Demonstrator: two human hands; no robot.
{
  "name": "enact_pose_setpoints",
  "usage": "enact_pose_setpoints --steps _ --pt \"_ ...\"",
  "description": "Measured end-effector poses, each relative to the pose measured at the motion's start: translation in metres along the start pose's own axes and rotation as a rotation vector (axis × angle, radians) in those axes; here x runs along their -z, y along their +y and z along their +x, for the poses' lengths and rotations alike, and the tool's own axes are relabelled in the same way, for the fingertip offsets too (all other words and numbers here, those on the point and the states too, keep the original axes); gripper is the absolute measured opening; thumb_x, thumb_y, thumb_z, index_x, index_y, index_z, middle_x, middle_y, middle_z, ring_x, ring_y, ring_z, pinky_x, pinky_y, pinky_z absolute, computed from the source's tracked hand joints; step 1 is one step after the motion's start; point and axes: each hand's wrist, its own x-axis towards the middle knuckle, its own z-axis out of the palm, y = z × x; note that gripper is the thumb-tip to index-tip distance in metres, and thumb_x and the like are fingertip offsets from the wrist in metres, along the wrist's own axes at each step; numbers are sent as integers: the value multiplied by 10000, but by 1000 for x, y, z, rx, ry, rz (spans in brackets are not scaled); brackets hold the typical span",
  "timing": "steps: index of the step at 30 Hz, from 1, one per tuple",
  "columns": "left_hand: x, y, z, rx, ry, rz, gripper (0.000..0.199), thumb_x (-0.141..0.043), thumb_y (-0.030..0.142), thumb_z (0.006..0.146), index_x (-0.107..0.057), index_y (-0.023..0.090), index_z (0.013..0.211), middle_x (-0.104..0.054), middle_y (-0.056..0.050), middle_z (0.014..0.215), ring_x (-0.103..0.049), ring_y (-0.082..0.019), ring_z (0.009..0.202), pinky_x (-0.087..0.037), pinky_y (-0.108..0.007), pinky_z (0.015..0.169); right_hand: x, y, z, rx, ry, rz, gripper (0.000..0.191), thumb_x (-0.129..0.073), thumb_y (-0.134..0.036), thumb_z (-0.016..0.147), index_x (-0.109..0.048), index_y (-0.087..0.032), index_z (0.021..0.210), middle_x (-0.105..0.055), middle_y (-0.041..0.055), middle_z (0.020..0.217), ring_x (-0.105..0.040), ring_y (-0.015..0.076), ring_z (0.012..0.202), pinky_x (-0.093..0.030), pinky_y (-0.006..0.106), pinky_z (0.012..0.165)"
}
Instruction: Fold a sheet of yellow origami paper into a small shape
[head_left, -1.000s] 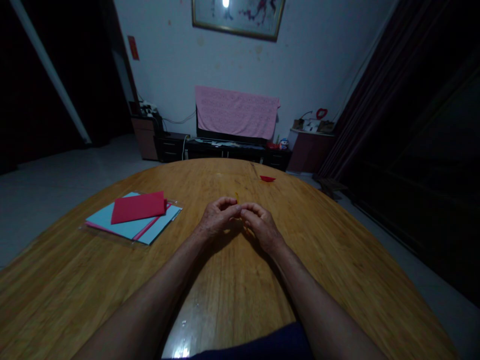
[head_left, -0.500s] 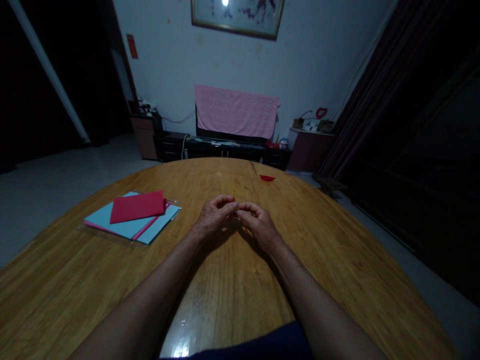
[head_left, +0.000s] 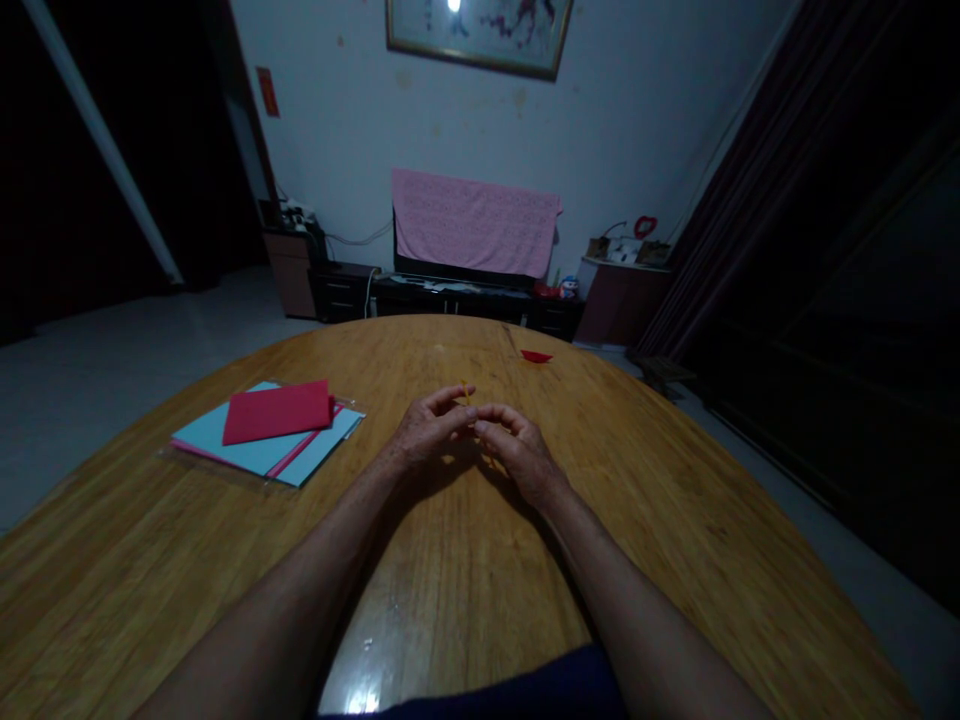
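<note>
A small, thin yellow piece [head_left: 466, 392] shows between my fingertips above the wooden table [head_left: 450, 580]; most of it is hidden. My left hand [head_left: 433, 428] is closed on it with the thumb and fingers. From the right, my right hand [head_left: 523, 452] meets it, thumb and forefinger pinched together on the same piece. A bit of yellow-orange also shows just under the right fingers. Beyond my hands, a small red folded paper [head_left: 536, 356] lies near the table's far edge.
Left of my hands, a red paper [head_left: 277, 411] rests on light blue sheets [head_left: 247, 455] in a clear sleeve. Past the table stand a low black cabinet [head_left: 341, 290] and a screen under a pink cloth [head_left: 476, 225].
My left fingers have shifted slightly, and more of the yellow piece now shows above and below my fingertips. The view has moved very little.
</note>
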Motion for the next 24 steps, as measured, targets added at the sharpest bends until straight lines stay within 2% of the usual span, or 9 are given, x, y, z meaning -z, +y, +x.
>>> enact_pose_setpoints --steps 5,11,16,20,24 --pt "1 4 0 34 -5 27 553 -787 312 611 -608 159 1111 -594 -10 671 -534 -97 535 -406 -224 522 0 -1 -2 -81 -3 4 313 -696 -391 676 -587 -216 912 -667 0 717 -547 109 528 -380 230 496" --pt "3 3 3 52 27 68 528 -795 274 595 -621 125 1071 -599 -11 647 -514 -82 513 -396 -209 506 -1 -1 -2 -12 -1 -30 263 -689 -362 683 -614 -194 872 -671 12 733 -561 106 573 -395 235 542" --pt "0 4 1 78 29 24 464 -793 255 591 -633 139 1012 -604 -16 657 -526 -88 520 -414 -214 507 0 2 -1 -33 26 -54 283 -681 -377 694 -611 -207 910 -670 8 727 -589 127 594 -406 243 533" --pt "-3 3 -4 108 10 -27 403 -770 245 619 -641 171 994 -580 -3 627 -530 -97 516 -420 -227 507 1 -1 -2 -74 13 -29 380 -698 -369 690 -580 -218 1018 -686 17 742 -643 166 679 -456 272 597" --pt "-1 0 -6 106 -64 -40 309 -733 227 646 -667 186 945 -550 4 587 -514 -95 497 -422 -241 515 4 -2 -4 -70 -91 -33 501 -706 -330 708 -541 -249 1174 -697 15 757 -671 191 762 -490 312 694"
